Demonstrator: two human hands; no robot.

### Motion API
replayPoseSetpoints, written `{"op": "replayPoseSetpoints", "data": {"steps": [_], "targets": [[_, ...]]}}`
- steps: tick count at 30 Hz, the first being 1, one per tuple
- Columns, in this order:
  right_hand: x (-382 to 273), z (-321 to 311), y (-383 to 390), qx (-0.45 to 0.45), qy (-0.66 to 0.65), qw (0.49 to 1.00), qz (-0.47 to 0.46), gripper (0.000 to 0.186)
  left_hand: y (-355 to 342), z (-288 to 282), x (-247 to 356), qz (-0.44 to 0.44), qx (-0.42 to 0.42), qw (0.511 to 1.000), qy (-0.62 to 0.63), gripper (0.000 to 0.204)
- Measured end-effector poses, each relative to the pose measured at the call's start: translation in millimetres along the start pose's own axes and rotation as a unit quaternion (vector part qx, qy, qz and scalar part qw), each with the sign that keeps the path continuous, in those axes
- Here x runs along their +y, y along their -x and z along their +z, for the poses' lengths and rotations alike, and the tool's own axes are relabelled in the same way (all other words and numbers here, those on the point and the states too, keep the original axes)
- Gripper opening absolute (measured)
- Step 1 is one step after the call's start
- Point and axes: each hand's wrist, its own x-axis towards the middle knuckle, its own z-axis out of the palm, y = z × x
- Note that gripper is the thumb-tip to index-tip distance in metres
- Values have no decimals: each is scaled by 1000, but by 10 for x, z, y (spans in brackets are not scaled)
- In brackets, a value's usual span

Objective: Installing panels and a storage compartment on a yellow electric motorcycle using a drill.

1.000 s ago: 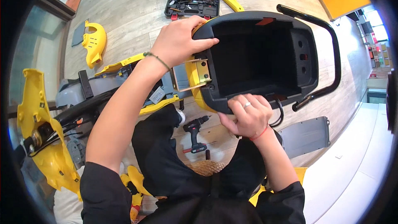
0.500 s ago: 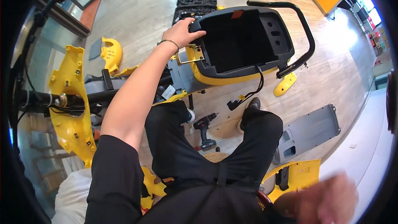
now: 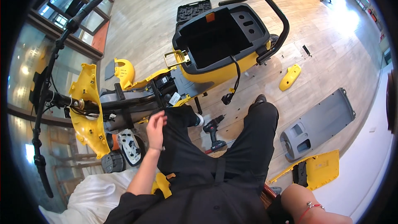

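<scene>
The partly stripped yellow scooter (image 3: 215, 74) stands on the floor (image 3: 145, 29), its dark storage bin (image 3: 257, 36) uncovered. On the scooter's near side, the left hand (image 3: 156, 129) hovers, fingers loosely bent, holding nothing. The right hand (image 3: 334, 218), well apart from the scooter, is cut off; I cannot tell its grip. A drill (image 3: 213, 132) lies near the scooter, a grey panel (image 3: 325, 116) to its right.

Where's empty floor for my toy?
Floor looks bare between the yellow slotted shell and the black tool case, and between the yellow oblong piece and the gray panel. Crowded: around the drill, between the legs.
</scene>
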Motion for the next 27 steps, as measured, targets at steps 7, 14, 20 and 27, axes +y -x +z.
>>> {"op": "replayPoseSetpoints", "data": {"steps": [7, 14, 20, 27], "targets": [[-1611, -1395, -201, 47, 36, 997, 43, 15, 713, -118, 157, 8, 19, 1000, -9, 21], [-111, 198, 68, 54, 92, 986, 128, 15, 724, -147, 367, 54, 19, 998, -37, 22], [185, -42, 553, 141, 172, 875, 431, 19, 712, -34, 511, 75, 18, 997, -21, 20], [420, -442, 1548, 35, 465, 603, 647, 18, 620, -110, 437, 52, 28, 997, -52, 20]]}}
